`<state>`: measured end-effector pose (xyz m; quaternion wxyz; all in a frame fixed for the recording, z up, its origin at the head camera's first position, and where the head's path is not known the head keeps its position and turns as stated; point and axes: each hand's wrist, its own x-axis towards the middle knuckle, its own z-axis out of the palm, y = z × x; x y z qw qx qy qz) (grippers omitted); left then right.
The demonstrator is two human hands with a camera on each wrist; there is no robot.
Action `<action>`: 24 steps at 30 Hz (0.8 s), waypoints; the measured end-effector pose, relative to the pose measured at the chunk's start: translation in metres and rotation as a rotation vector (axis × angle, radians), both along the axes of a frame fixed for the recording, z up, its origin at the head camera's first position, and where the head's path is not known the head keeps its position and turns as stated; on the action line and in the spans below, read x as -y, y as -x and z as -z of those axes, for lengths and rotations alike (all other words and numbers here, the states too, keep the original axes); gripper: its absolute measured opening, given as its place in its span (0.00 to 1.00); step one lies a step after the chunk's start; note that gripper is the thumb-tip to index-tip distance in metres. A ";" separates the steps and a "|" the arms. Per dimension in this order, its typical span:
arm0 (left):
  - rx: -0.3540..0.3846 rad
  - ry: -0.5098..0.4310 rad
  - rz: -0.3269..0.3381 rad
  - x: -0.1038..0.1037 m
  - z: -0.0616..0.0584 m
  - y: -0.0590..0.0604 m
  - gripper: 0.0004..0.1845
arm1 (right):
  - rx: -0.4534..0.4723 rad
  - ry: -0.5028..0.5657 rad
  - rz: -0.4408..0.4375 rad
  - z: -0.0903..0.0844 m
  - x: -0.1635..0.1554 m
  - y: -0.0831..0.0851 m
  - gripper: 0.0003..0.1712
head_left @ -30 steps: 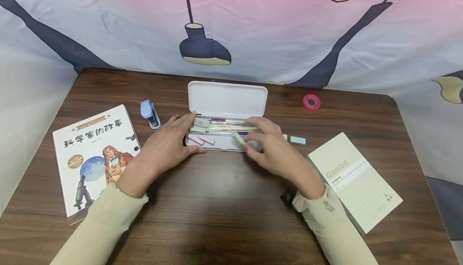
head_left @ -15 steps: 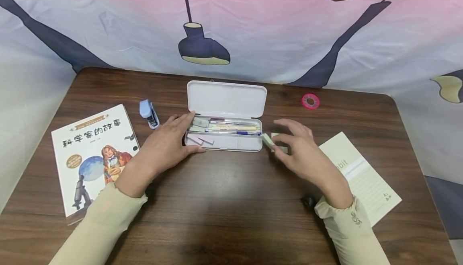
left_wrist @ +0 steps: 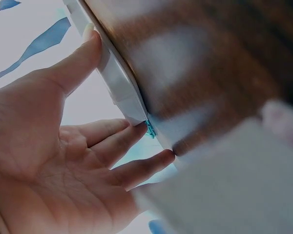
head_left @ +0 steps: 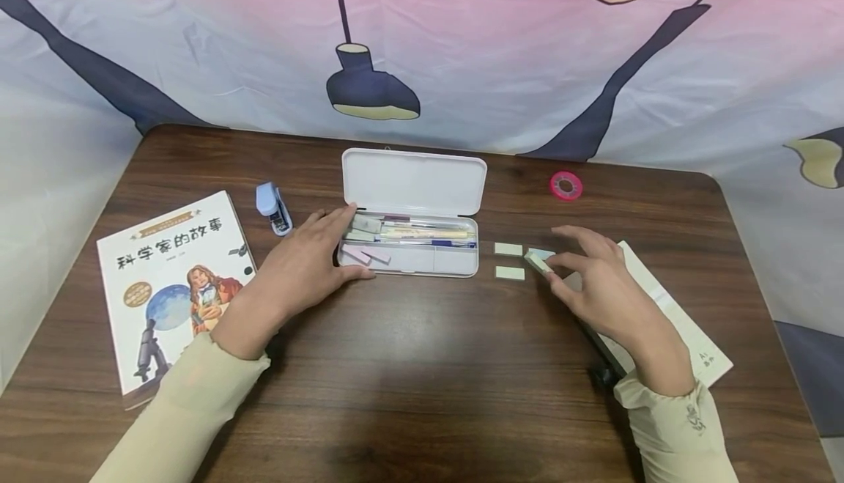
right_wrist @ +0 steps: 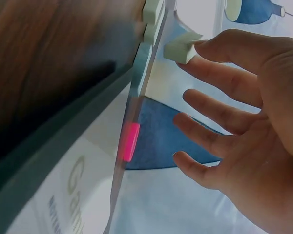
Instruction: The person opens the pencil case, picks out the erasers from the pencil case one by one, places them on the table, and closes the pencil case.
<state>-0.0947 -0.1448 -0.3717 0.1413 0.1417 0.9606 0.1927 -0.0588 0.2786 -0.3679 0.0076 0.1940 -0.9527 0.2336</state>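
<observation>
Two cream sleeves extend from the near edge across a dark wood-grain desk, whose surface shows a soft reflection near the middle. A picture-covered book lies at the left; a pale notebook lies angled at the right, partly beneath the right forearm. The left hand holds the left end of a white pencil case, thumb against the near edge and fingers at the far-left side. The right hand pinches a pale green block between thumb and index finger, remaining fingers spread; this block is right of the case, near a blue block. Two green blocks lie on the desk between case and right hand. The case stands open, lid at the far side, with pens and pink pieces inside. Farther out are a blue stapler at left and a pink ring at right. Beyond the rounded far corners hangs a creased pink-to-blue cloth printed with dark lamps.
</observation>
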 end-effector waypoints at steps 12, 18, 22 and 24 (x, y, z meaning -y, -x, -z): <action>-0.017 0.005 0.005 -0.002 0.001 0.001 0.56 | -0.047 -0.065 -0.017 0.007 -0.010 -0.001 0.06; -0.024 0.003 0.008 -0.002 0.001 0.002 0.56 | -0.045 -0.084 -0.011 0.009 -0.012 -0.002 0.05; -0.019 0.003 0.008 -0.002 0.001 0.001 0.56 | -0.029 -0.091 -0.013 0.010 -0.010 -0.002 0.06; -0.018 0.002 0.007 -0.001 0.001 0.001 0.56 | -0.015 -0.091 -0.012 0.010 -0.010 -0.002 0.06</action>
